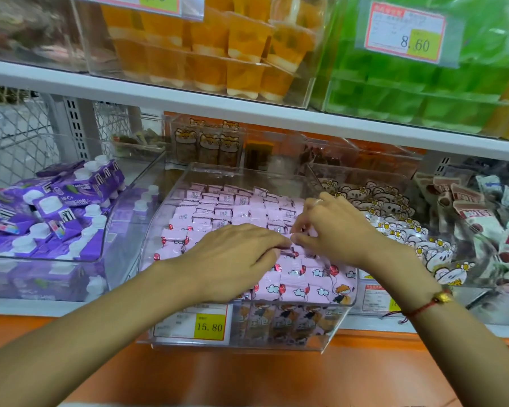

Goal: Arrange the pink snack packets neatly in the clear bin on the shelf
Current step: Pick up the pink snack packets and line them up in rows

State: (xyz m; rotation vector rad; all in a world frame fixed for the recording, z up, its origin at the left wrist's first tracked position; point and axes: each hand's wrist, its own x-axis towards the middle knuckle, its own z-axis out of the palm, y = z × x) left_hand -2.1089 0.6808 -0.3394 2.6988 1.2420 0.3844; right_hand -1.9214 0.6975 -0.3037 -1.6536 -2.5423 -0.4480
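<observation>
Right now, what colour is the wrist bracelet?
Red cord bracelet with a gold bead, seen in the head view.

Price tag point(406, 33) print perhaps blurred.

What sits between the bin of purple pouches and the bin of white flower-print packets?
The clear bin of pink snack packets, with both hands working in it, as the head view shows.
</observation>
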